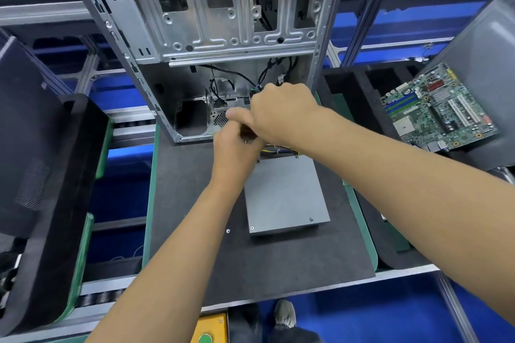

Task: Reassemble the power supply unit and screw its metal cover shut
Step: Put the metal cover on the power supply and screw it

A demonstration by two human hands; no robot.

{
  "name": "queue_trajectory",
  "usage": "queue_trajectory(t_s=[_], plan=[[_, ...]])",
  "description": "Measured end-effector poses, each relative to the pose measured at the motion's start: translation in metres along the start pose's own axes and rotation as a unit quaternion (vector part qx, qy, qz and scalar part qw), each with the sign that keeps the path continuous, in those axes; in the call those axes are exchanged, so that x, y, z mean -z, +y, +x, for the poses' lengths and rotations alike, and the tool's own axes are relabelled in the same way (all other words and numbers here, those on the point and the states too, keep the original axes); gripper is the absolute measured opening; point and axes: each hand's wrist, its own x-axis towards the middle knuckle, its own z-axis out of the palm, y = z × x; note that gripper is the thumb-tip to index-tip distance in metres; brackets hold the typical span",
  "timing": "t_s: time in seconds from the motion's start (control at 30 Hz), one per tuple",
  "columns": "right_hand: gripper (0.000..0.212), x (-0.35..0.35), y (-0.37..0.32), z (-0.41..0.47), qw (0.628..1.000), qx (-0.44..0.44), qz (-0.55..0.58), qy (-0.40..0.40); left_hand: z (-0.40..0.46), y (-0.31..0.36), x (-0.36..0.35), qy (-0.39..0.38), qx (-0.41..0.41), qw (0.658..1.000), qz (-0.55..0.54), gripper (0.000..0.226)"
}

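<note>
Open grey metal computer case (195, 22): one, stood at the mat's far edge, its open side facing the person.
Dark foam work mat (195, 203): one, seemingly there to cushion the parts.
Flat grey metal power supply unit (284, 192): one, lay on the mat before the case, cover on, within easy reach.
Green motherboard (437, 108): one, parked well to the right.
Hands: two, both over the unit's far end; left hand (237, 150) and right hand (281, 111) were curled, apparently round the bundled cable loom (278, 151), though the grip was hidden.
Small silver screw (228, 231): one loose, near the unit.
</note>
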Motion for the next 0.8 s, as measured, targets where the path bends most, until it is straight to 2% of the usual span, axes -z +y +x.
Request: queue_trajectory(t_s=[0.1,0.17,0.23,0.27,0.33,0.37,0.47,0.53,0.6,0.67,0.73,0.8], plan=[[0.031,0.005,0.011,-0.004,0.987,0.071,0.130,-0.057,0.002,-0.005,0.008,-0.034,-0.031,0.999,0.000,0.017],[0.031,0.007,0.017,-0.004,0.984,0.121,0.111,-0.070,0.004,-0.008,0.009,-0.077,-0.049,0.996,0.002,0.011],[0.020,0.008,0.017,-0.005,0.989,0.112,0.081,-0.044,0.003,-0.008,0.008,-0.096,-0.063,0.993,-0.012,0.005],[0.017,0.007,0.016,-0.006,0.992,0.102,0.071,-0.025,0.002,-0.008,0.005,-0.087,-0.056,0.994,-0.022,0.012],[0.026,0.001,0.014,-0.008,0.997,0.069,0.018,0.007,0.000,-0.008,0.001,-0.055,-0.015,0.997,-0.051,0.036],[0.028,-0.001,0.013,-0.009,0.999,0.048,0.000,0.024,0.000,-0.008,0.000,-0.047,0.001,0.997,-0.058,0.041],[0.040,-0.007,0.016,-0.014,0.999,0.007,0.024,0.027,0.001,-0.007,-0.001,-0.051,0.000,0.998,-0.043,0.036],[0.045,-0.005,0.020,-0.020,0.995,0.047,0.093,-0.006,0.001,-0.007,0.004,-0.082,-0.038,0.995,-0.037,0.043],[0.032,0.000,0.024,-0.023,0.985,0.102,0.138,-0.010,0.002,-0.009,0.010,-0.123,-0.034,0.991,-0.034,0.048],[0.020,0.002,0.025,-0.020,0.990,0.113,0.087,0.014,0.002,-0.009,0.010,-0.147,-0.018,0.989,-0.027,0.050],[0.030,0.002,0.021,-0.017,0.996,0.067,0.038,0.032,0.001,-0.003,0.006,-0.112,-0.013,0.993,-0.027,0.056],[0.034,0.000,0.018,-0.015,0.998,0.021,0.000,0.057,0.000,0.002,0.001,-0.048,-0.022,0.998,-0.030,0.051]])
